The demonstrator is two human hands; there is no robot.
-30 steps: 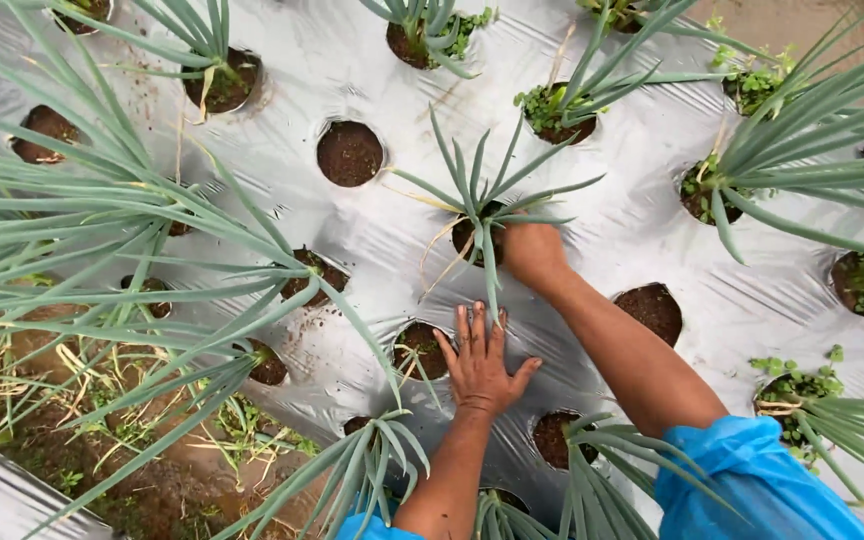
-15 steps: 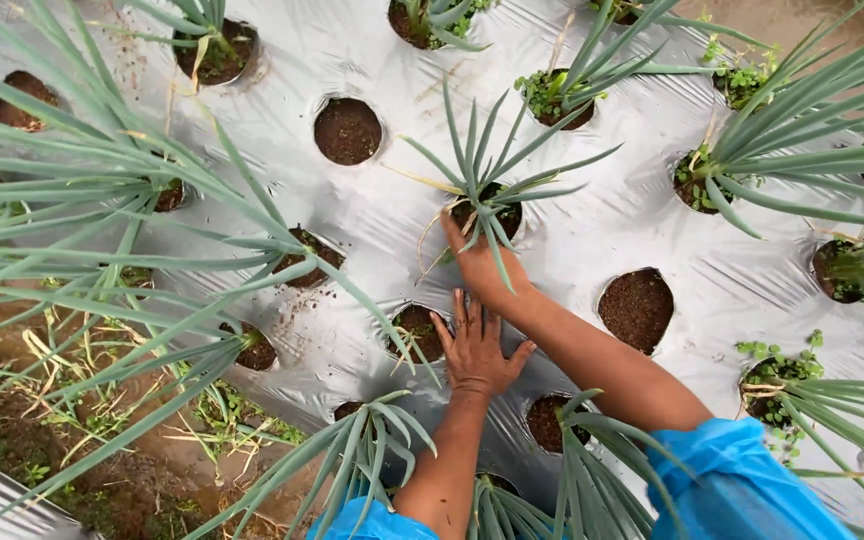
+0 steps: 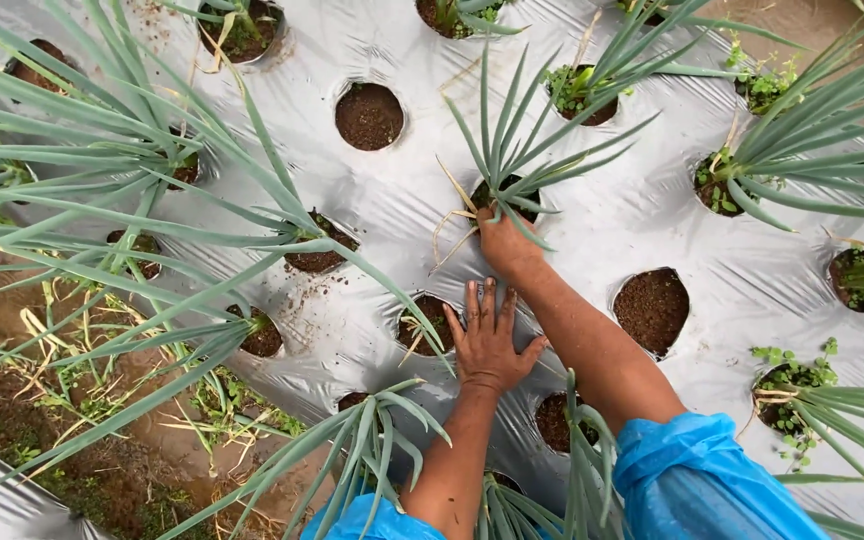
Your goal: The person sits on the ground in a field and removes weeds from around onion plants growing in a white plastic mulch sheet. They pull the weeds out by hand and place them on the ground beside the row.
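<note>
right hand (image 3: 505,245) has closed fingers round onion plant (image 3: 512,160) base; left hand (image 3: 489,345) stays splayed flat.

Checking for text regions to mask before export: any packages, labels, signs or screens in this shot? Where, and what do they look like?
None in view: no package, label, sign or screen.
Silver plastic mulch sheet: unprinted, shiny, with round soil holes.
Green onion plants: growing from the holes.
Left hand: flat on the sheet.
Right hand: at the base of one plant.
Blue sleeves: plain, no markings.
</note>
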